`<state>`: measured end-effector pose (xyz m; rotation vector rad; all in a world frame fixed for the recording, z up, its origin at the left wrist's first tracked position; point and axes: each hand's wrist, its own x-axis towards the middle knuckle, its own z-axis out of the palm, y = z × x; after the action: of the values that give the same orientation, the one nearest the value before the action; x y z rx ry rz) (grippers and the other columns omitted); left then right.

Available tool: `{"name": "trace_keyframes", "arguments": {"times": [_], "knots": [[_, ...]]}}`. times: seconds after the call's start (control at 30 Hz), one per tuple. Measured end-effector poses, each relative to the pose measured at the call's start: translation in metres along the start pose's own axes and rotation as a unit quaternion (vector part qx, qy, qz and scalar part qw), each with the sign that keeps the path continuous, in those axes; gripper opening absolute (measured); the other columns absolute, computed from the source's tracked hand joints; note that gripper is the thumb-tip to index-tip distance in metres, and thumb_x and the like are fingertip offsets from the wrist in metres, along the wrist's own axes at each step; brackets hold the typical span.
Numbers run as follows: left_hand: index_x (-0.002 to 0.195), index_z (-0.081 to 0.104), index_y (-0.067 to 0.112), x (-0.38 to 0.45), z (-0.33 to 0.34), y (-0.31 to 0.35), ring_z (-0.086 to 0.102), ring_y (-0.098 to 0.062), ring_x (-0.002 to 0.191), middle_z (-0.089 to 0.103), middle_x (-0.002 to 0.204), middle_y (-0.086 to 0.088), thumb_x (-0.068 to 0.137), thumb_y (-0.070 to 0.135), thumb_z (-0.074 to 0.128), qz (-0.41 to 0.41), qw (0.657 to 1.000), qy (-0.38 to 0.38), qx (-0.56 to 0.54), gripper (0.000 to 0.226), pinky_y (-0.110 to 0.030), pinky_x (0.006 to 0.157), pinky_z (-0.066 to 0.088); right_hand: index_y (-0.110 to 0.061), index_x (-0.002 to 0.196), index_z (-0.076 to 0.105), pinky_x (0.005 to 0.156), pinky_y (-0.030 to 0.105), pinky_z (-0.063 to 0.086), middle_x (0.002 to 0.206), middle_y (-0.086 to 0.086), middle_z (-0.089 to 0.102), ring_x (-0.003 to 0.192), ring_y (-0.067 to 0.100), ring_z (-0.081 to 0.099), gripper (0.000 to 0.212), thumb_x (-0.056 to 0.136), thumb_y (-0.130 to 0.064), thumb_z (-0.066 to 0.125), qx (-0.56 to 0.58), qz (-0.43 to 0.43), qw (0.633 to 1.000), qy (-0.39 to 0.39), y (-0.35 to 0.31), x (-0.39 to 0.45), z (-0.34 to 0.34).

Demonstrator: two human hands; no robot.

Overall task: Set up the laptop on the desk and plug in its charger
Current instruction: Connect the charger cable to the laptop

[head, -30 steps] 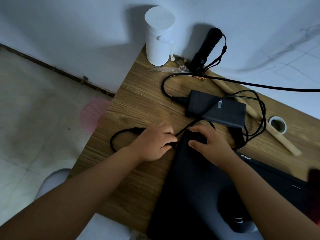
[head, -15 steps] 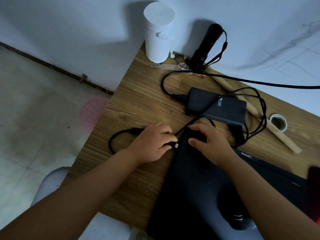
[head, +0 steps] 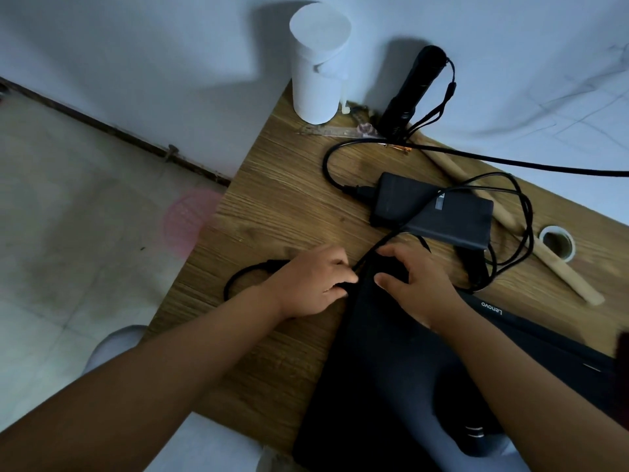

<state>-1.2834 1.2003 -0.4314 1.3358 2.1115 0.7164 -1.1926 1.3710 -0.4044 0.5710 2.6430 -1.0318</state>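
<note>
Wooden desk [head: 282,206] set in a corner against a pale wall; tiled floor to the left.

Laptop [head: 391,369], black, lid closed, lies flat on the near right part of the desk; "Lenovo" lettering shows along its right side. Its near edge overhangs the desk edge.

Left hand [head: 313,284] rests on the desk just left of the laptop's far left corner, fingers curled and pinching the plug [head: 343,287] of the charger cord, held right at the laptop's left edge. Whether the plug is seated in a port cannot be told. A loop of cord [head: 238,277] runs out left of the hand.

Right hand [head: 415,284] lies on the laptop's far left corner, fingers bent and a little apart, pressing down on the lid; it holds nothing.

Charger brick [head: 432,209], black, lies flat beyond the hands, mid-desk. A thin cord runs from the left hand up across the brick and coils in loops to its right. A thicker power cable [head: 510,161] enters the brick's left end, curves far, then leaves the view to the right.

Far edge of the desk: white cylinder [head: 320,63] upright at the left corner; black torch [head: 412,90] with a wrist strap leaning on the wall beside it. A wooden stick [head: 551,264] lies diagonally on the right, next to a tape roll [head: 557,242].
</note>
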Motion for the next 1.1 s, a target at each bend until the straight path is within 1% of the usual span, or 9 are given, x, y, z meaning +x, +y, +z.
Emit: {"name": "trace_keyframes", "arguments": {"times": [0.2,0.33,0.43,0.53,0.6,0.8,0.9,1.0,1.1], "knots": [[0.116,0.059,0.018,0.007,-0.012,-0.002,0.040,-0.004,0.092,0.054,0.108,-0.002,0.084,0.023,0.061,-0.020,0.997,-0.068,-0.014,0.032,-0.021,0.078,0.031,-0.020,0.118,0.055,0.089,0.021,0.028,0.110,-0.012,0.048,0.112,0.008,0.043,0.037,0.082,-0.022,0.064,-0.001,-0.007,1.000,-0.009,0.001,0.001,-0.002],[0.121,0.053,0.027,0.006,-0.019,0.001,0.044,-0.009,0.105,0.049,0.119,0.004,0.083,0.029,0.062,-0.038,0.995,-0.092,0.012,0.040,-0.024,0.082,0.035,-0.024,0.122,0.054,0.087,0.020,0.030,0.110,-0.017,0.047,0.107,0.000,0.040,0.041,0.082,-0.024,0.065,0.017,0.011,0.999,-0.035,0.002,0.001,-0.008],[0.122,0.051,0.030,0.001,-0.019,0.007,0.043,-0.007,0.108,0.048,0.121,0.007,0.082,0.032,0.061,-0.044,0.998,-0.047,0.029,0.041,-0.025,0.086,0.037,-0.023,0.120,0.056,0.086,0.019,0.034,0.111,-0.013,0.054,0.105,0.002,0.048,0.040,0.081,-0.020,0.066,0.044,0.014,0.999,0.009,0.004,-0.006,-0.018],[0.117,0.057,0.026,-0.003,-0.013,0.020,0.045,-0.005,0.098,0.054,0.110,0.005,0.083,0.026,0.061,-0.033,0.998,0.041,0.018,0.034,-0.024,0.083,0.039,-0.023,0.117,0.058,0.085,0.019,0.037,0.108,-0.012,0.057,0.102,0.004,0.052,0.036,0.082,-0.021,0.065,0.054,0.044,0.995,0.069,0.014,-0.027,-0.034],[0.114,0.060,0.021,-0.005,-0.005,0.031,0.049,-0.008,0.099,0.057,0.108,0.004,0.083,0.023,0.061,-0.024,0.997,0.077,0.013,0.031,-0.024,0.086,0.041,-0.023,0.116,0.059,0.085,0.022,0.040,0.105,-0.010,0.060,0.101,0.006,0.054,0.034,0.082,-0.022,0.065,0.053,0.074,0.993,0.080,0.024,-0.047,-0.041],[0.112,0.062,0.018,-0.001,0.028,0.076,0.049,-0.012,0.108,0.056,0.114,0.002,0.083,0.022,0.062,0.004,0.995,0.099,0.021,0.030,-0.022,0.091,0.035,-0.021,0.118,0.059,0.089,0.022,0.039,0.108,-0.010,0.060,0.105,0.008,0.054,0.038,0.081,-0.028,0.066,-0.001,0.085,0.992,0.097,0.052,-0.127,-0.043],[0.116,0.059,0.021,0.000,0.046,0.100,0.047,-0.006,0.106,0.055,0.115,0.006,0.087,0.025,0.056,0.012,0.998,0.068,0.012,0.030,-0.016,0.088,0.033,-0.024,0.126,0.050,0.094,0.019,0.030,0.114,-0.014,0.050,0.114,0.006,0.042,0.057,0.076,-0.045,0.065,-0.025,0.065,0.995,0.078,0.062,-0.161,-0.032],[0.119,0.056,0.024,-0.003,0.060,0.121,0.046,-0.004,0.106,0.053,0.117,0.007,0.089,0.026,0.052,0.006,0.999,0.037,0.008,0.030,-0.016,0.087,0.034,-0.032,0.140,0.026,0.108,0.028,0.020,0.139,-0.011,0.032,0.128,0.008,0.021,0.086,0.067,-0.067,0.055,-0.102,0.056,0.993,0.026,0.075,-0.179,-0.021],[0.118,0.056,0.026,-0.011,0.071,0.138,0.047,-0.003,0.105,0.052,0.115,0.009,0.089,0.026,0.052,-0.017,0.999,0.028,-0.004,0.030,-0.019,0.087,0.039,-0.040,0.142,0.004,0.111,0.033,0.002,0.151,-0.013,0.010,0.135,0.007,0.000,0.100,0.062,-0.068,0.058,-0.114,0.035,0.993,-0.021,0.090,-0.186,-0.021]]}}
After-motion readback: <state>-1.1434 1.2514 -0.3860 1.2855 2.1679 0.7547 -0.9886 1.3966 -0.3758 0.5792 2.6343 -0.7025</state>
